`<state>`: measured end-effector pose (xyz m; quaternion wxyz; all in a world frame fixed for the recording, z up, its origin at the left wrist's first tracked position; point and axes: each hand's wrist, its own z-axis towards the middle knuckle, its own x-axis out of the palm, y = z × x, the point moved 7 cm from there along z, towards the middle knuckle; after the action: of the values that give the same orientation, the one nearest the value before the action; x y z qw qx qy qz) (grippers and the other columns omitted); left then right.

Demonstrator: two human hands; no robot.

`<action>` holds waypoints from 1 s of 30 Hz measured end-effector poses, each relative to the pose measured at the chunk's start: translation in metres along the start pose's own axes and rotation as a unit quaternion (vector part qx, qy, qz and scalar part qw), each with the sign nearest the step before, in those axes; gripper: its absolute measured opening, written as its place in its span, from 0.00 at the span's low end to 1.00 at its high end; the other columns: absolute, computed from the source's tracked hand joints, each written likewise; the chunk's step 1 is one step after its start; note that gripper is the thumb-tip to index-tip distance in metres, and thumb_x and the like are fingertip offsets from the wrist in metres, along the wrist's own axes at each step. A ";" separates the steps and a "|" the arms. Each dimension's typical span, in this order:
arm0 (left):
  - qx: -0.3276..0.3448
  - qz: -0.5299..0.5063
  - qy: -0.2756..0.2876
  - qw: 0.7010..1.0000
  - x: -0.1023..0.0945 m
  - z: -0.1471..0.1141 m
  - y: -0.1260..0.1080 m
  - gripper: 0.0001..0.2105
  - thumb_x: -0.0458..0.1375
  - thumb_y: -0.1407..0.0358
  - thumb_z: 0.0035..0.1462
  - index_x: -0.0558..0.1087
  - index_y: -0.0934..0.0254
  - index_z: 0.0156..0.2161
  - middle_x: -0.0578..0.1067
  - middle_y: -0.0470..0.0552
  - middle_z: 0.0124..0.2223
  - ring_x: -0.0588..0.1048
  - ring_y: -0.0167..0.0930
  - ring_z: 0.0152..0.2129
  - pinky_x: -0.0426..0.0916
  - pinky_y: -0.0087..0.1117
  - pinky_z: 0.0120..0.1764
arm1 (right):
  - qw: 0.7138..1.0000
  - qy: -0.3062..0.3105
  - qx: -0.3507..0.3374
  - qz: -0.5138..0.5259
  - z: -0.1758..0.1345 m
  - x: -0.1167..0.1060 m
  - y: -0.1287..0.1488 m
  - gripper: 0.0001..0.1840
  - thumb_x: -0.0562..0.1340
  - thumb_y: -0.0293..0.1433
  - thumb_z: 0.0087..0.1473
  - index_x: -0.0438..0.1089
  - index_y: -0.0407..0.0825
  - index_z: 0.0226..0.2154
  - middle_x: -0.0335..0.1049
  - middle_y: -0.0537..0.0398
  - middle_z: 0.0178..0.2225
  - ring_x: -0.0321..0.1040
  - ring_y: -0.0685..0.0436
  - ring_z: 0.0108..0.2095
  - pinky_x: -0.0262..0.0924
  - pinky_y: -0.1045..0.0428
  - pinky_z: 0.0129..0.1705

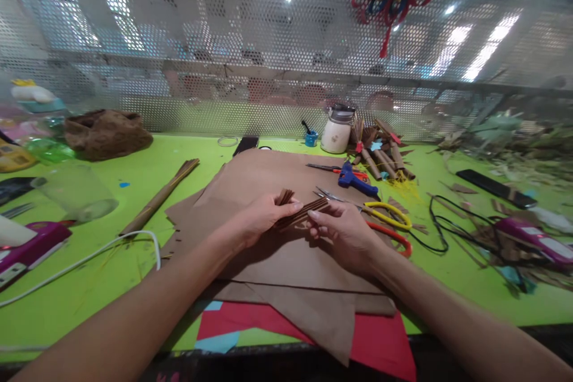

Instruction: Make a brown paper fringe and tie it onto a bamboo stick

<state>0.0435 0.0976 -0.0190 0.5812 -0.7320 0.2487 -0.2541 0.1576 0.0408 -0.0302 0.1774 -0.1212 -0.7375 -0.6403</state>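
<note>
Between my two hands is a strip of brown paper folded into narrow pleats [301,215]. My left hand [264,215] pinches its left part with the thumb on top, and a bunch of the folds sticks up beyond the fingers. On the right, the thumb and fingers of my right hand [338,224] close on the other end of the pleats. Both hands are just above large sheets of brown paper [268,262]. Close to my right hand lie scissors with yellow and orange handles [387,215] and a blue glue gun [356,180].
Red paper [380,340] lies under the brown sheets. Left is a brown paper roll [161,197] beside a white cable [111,242]. Behind stand a white jar [336,131] and small paper bundles [385,152]. Rightward are a black phone [495,188] and a purple power strip [537,242].
</note>
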 end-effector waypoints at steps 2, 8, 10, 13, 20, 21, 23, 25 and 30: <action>-0.004 -0.008 0.004 1.000 0.000 0.000 0.000 0.11 0.62 0.61 0.49 0.68 0.67 0.31 0.73 0.47 0.28 0.70 0.27 0.26 0.63 0.30 0.34 | 1.000 0.001 0.002 -0.001 -0.001 0.000 0.000 0.09 0.68 0.33 0.46 0.71 0.45 0.30 0.68 0.57 0.24 0.62 0.53 0.22 0.60 0.53 0.27; -0.001 0.019 -0.003 1.000 0.000 -0.003 -0.005 0.11 0.61 0.60 0.50 0.67 0.66 0.31 0.72 0.45 0.28 0.69 0.25 0.24 0.60 0.27 0.30 | 1.000 0.002 0.004 0.019 -0.003 0.001 0.000 0.08 0.68 0.31 0.46 0.71 0.46 0.30 0.67 0.58 0.24 0.61 0.53 0.23 0.60 0.54 0.28; -0.003 0.026 -0.008 1.000 -0.001 -0.003 -0.004 0.11 0.60 0.60 0.50 0.67 0.66 0.31 0.72 0.45 0.27 0.69 0.25 0.24 0.60 0.27 0.30 | 1.000 0.002 0.006 0.018 -0.002 0.001 -0.001 0.08 0.68 0.31 0.46 0.71 0.46 0.30 0.67 0.58 0.23 0.61 0.53 0.23 0.60 0.53 0.27; -0.004 0.022 -0.009 1.000 -0.002 -0.002 -0.002 0.11 0.60 0.60 0.50 0.68 0.66 0.32 0.73 0.47 0.28 0.70 0.27 0.25 0.61 0.28 0.31 | 1.000 0.006 0.005 0.020 -0.001 0.000 -0.001 0.08 0.68 0.31 0.46 0.71 0.46 0.31 0.67 0.58 0.23 0.61 0.53 0.23 0.60 0.53 0.27; -0.020 -0.011 0.008 1.000 0.000 0.000 0.003 0.12 0.60 0.59 0.50 0.69 0.67 0.33 0.76 0.52 0.32 0.73 0.30 0.29 0.63 0.31 0.34 | 1.000 0.014 -0.007 0.024 -0.001 0.001 0.001 0.09 0.68 0.32 0.45 0.72 0.47 0.31 0.68 0.57 0.25 0.61 0.53 0.23 0.60 0.53 0.27; -0.023 -0.018 0.010 1.000 0.000 0.000 0.004 0.12 0.60 0.59 0.50 0.69 0.67 0.33 0.76 0.53 0.33 0.73 0.31 0.29 0.63 0.31 0.34 | 1.000 0.015 -0.006 0.024 -0.001 0.001 0.001 0.09 0.68 0.32 0.45 0.72 0.46 0.31 0.68 0.57 0.25 0.61 0.53 0.23 0.60 0.53 0.27; -0.025 -0.028 0.009 0.999 0.000 0.001 0.005 0.12 0.60 0.59 0.50 0.68 0.67 0.33 0.75 0.53 0.33 0.73 0.31 0.29 0.64 0.32 0.34 | 1.000 0.014 -0.003 0.018 -0.001 0.001 0.000 0.09 0.68 0.33 0.46 0.72 0.46 0.31 0.67 0.58 0.23 0.61 0.53 0.23 0.59 0.53 0.27; -0.020 -0.024 -0.001 1.000 -0.002 0.002 0.005 0.11 0.60 0.60 0.50 0.67 0.67 0.32 0.74 0.51 0.31 0.72 0.30 0.27 0.63 0.31 0.32 | 1.000 0.011 -0.005 0.007 -0.001 0.001 0.000 0.09 0.68 0.33 0.46 0.71 0.46 0.30 0.67 0.58 0.23 0.61 0.52 0.23 0.60 0.52 0.27; 0.011 0.012 -0.024 1.000 -0.007 0.001 0.000 0.12 0.60 0.58 0.50 0.65 0.65 0.31 0.70 0.45 0.27 0.68 0.25 0.23 0.59 0.27 0.28 | 1.000 0.005 -0.017 -0.017 0.000 -0.002 0.003 0.10 0.68 0.35 0.45 0.71 0.47 0.30 0.65 0.59 0.22 0.61 0.52 0.23 0.60 0.52 0.27</action>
<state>0.0392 0.1030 -0.0198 0.5982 -0.7283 0.2404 -0.2324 0.1606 0.0410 -0.0286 0.1687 -0.1084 -0.7276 -0.6561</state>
